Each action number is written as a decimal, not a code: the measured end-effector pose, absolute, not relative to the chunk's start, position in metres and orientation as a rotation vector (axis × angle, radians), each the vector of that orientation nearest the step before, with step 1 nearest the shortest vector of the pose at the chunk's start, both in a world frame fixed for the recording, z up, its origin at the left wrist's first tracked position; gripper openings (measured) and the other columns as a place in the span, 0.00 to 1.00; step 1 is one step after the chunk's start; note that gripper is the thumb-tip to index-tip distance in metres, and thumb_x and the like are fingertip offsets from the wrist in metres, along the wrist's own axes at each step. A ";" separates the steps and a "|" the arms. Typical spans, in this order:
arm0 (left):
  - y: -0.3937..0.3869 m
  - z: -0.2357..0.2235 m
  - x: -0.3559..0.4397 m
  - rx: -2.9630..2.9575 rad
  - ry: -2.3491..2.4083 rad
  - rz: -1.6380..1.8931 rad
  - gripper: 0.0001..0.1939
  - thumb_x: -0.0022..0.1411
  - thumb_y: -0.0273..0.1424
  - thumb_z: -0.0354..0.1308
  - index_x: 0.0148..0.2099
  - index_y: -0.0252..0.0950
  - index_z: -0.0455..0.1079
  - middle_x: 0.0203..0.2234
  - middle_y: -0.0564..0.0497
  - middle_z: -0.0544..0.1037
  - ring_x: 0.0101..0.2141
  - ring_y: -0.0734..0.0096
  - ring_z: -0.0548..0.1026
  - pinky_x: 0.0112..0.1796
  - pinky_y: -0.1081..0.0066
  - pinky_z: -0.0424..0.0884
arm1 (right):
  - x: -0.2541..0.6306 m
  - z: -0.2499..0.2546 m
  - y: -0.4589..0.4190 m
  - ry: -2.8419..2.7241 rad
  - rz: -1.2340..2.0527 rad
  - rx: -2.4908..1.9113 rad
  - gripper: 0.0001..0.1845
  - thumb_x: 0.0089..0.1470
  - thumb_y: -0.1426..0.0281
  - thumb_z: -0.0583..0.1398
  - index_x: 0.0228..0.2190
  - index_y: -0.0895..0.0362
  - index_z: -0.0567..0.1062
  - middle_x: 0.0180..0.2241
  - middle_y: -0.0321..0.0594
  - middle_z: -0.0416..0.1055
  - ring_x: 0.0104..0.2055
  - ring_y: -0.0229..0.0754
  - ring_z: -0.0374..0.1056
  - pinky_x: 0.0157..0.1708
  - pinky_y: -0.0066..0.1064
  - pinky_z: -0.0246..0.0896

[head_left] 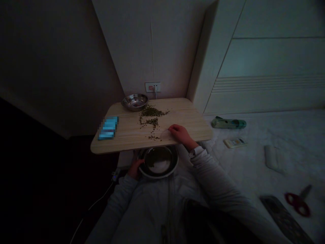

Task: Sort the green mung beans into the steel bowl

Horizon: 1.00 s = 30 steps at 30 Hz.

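My left hand [135,168] grips the left rim of a wide metal bowl [157,174], held just under the near edge of a small wooden-topped table [127,137]. Dark green grains lie on one side inside that bowl. Above the tabletop my right hand [179,134] is closed, its fingers pinching a thin clear sheet [166,135], possibly plastic, whose edge touches the wood. Small green grains [151,112], perhaps mung beans, are scattered from the table's far middle towards the near edge. A few lie just left of the clear sheet.
A shiny steel bowl [135,102] stands at the table's back left, near a blurred-out lit screen [108,128]. On the bed to the right lie a green package [228,123], a pale phone-like object [235,142], red-handled scissors [297,204] and a dark remote [285,217].
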<state>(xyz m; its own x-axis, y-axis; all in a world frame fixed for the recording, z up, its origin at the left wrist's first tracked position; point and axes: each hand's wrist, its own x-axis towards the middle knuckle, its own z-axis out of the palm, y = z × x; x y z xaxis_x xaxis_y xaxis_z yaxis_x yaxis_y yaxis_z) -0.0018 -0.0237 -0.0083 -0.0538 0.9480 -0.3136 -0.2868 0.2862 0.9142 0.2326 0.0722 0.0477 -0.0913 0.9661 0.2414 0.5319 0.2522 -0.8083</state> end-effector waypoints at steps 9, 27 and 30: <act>-0.021 -0.008 0.003 0.651 1.145 1.103 0.03 0.37 0.32 0.60 0.19 0.39 0.70 0.16 0.52 0.75 0.32 0.59 0.74 0.34 0.66 0.66 | 0.231 0.051 0.069 -1.792 0.781 -1.378 0.10 0.44 0.68 0.53 0.24 0.59 0.72 0.23 0.36 0.69 0.27 0.36 0.62 0.29 0.27 0.54; -0.025 -0.004 -0.001 0.742 1.192 1.151 0.04 0.36 0.26 0.60 0.17 0.41 0.69 0.18 0.53 0.76 0.35 0.59 0.74 0.37 0.65 0.69 | 0.234 0.051 0.069 -1.706 0.919 -1.270 0.11 0.44 0.65 0.53 0.24 0.59 0.71 0.21 0.34 0.66 0.25 0.35 0.59 0.28 0.26 0.53; -0.025 -0.008 -0.003 0.773 1.209 1.196 0.07 0.34 0.23 0.61 0.17 0.42 0.69 0.19 0.54 0.76 0.36 0.59 0.73 0.39 0.66 0.68 | 0.233 0.049 0.070 -1.629 0.814 -1.316 0.12 0.45 0.65 0.53 0.25 0.59 0.71 0.21 0.34 0.66 0.26 0.35 0.59 0.28 0.26 0.53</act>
